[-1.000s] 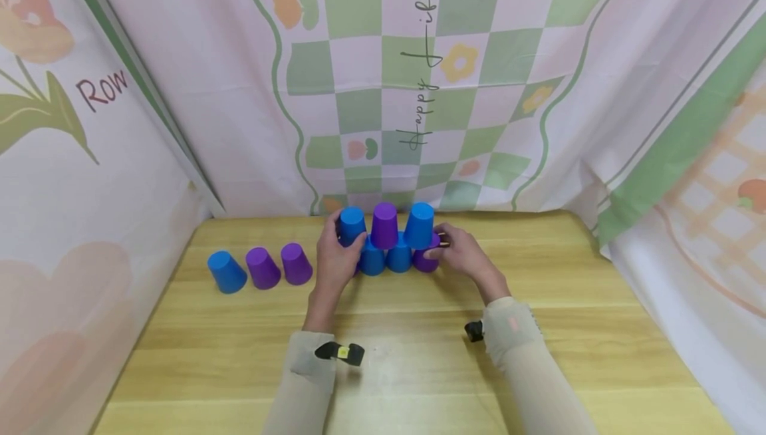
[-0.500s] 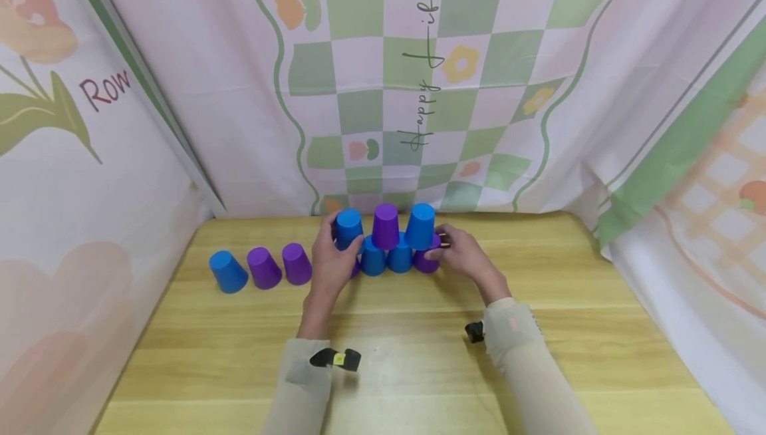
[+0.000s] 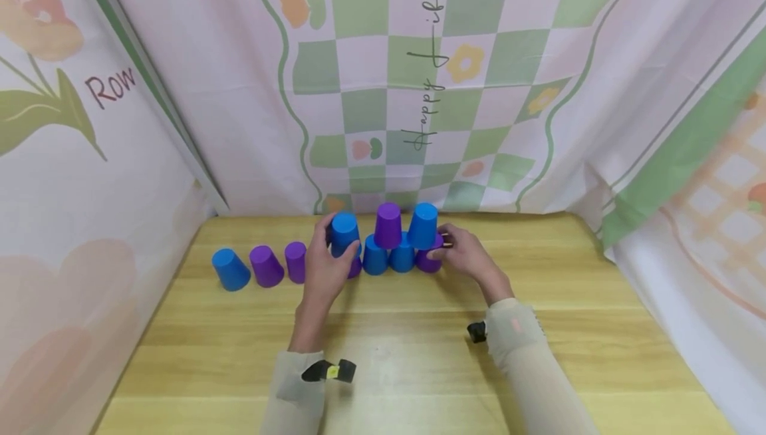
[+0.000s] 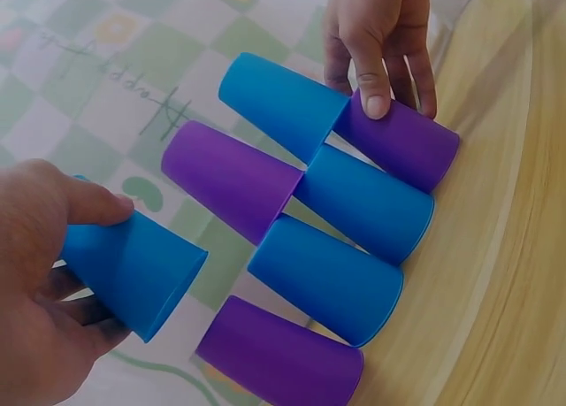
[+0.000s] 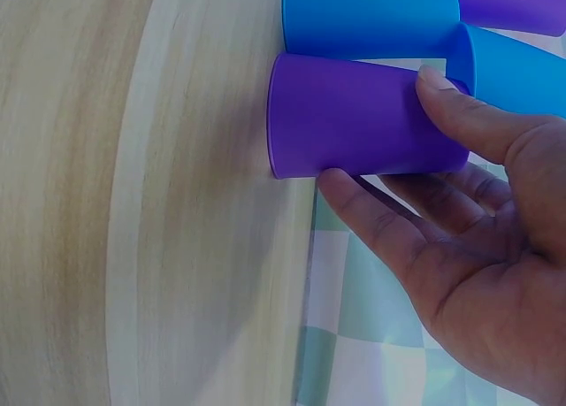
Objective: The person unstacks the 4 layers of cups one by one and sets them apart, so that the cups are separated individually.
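Note:
My left hand [image 3: 323, 272] holds an upside-down blue cup [image 4: 137, 269] between thumb and fingers. In the left wrist view that cup hangs apart from the stack, above the purple cup [image 4: 283, 357] at the bottom row's left end. Two blue cups [image 4: 327, 278] stand mid-row, overlapping in view. On top sit a purple cup [image 3: 387, 225] and a blue cup [image 3: 423, 225], both upside down. My right hand [image 3: 473, 262] grips the purple cup [image 5: 363, 118] at the row's right end, thumb on one side and fingers on the other.
To the left on the wooden table [image 3: 407, 355] stand a blue cup [image 3: 231, 270] and two purple cups [image 3: 266, 267], upside down; my left hand partly covers the nearer purple one. A checkered curtain [image 3: 407, 89] hangs right behind the table's back edge.
My left hand has shifted left with the blue cup, widening the gap to the upper purple cup. More of the lower left purple cup shows. The right hand keeps its place.

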`<state>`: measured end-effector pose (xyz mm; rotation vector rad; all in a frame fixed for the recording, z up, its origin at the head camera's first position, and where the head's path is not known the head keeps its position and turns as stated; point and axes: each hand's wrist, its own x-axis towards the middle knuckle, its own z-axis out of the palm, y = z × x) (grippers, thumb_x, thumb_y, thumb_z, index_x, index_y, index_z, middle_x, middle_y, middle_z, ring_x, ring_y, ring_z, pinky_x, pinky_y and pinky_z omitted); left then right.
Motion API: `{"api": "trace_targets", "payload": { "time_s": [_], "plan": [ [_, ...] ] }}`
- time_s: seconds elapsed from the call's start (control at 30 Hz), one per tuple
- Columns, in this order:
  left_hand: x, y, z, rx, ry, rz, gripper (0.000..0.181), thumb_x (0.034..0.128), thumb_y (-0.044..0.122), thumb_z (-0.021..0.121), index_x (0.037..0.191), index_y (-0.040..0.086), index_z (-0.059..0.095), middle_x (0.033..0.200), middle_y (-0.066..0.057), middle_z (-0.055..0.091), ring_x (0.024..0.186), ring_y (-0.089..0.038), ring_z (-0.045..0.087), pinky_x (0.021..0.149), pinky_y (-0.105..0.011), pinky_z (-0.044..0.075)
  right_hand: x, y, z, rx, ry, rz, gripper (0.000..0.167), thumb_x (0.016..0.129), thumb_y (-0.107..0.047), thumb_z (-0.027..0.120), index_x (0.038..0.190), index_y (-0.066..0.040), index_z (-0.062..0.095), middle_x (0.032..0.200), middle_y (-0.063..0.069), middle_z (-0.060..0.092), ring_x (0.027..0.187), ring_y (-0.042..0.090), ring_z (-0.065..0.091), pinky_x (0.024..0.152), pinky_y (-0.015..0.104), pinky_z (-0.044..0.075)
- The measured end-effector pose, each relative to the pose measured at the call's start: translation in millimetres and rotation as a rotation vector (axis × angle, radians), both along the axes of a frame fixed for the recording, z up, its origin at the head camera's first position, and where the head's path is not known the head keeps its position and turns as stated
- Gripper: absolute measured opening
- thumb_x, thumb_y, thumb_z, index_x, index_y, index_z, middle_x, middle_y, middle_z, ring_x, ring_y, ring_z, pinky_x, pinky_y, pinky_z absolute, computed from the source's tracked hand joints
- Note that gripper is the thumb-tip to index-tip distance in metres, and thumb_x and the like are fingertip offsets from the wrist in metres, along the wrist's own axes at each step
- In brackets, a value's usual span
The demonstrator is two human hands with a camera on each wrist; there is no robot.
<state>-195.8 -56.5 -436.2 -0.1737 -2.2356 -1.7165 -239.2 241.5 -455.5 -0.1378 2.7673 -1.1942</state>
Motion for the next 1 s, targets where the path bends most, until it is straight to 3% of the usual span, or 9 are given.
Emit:
{"api": "trace_targets", "payload": {
  "time_s": [0.27,0.63,1.0],
  "plan": [
    [10.4,-6.1,4.4,-0.017,-0.046,0.005,0.067,0.0954,0.005,0.077,0.154,0.014,0.046,0.155,-0.019,0.053,0.147,-0.039,0.049,0.121,-0.058,0.040,-1.0,0.5,-0.6,0.015,-0.001,0.006,0.055,0.100,-0.022,0.073,0.145,0.002,0.052,0.143,0.029,0.061,0.133,0.047,0.059,0.106,0.058,0.054],
    [20.9,-19.1,0.0,-0.010,-0.026,0.024,0.067,0.0929,0.004,0.079,0.152,0.013,0.049,0.150,-0.020,0.057,0.142,-0.041,0.053,0.120,-0.058,0.041,-0.9,0.0,0.3,0.007,-0.011,0.010,0.056,0.099,-0.023,0.073,0.144,0.002,0.052,0.143,0.028,0.061,0.133,0.047,0.059,0.108,0.058,0.054],
    [27.5,-33.0,0.8,-0.032,-0.128,0.033,0.063,0.0951,0.008,0.077,0.151,0.013,0.048,0.150,-0.018,0.056,0.142,-0.042,0.052,0.118,-0.062,0.043,-2.1,1.2,-0.9,-0.008,-0.024,0.012,0.057,0.100,-0.022,0.073,0.146,0.003,0.051,0.144,0.028,0.060,0.134,0.047,0.058,0.109,0.058,0.053]
  ]
}}
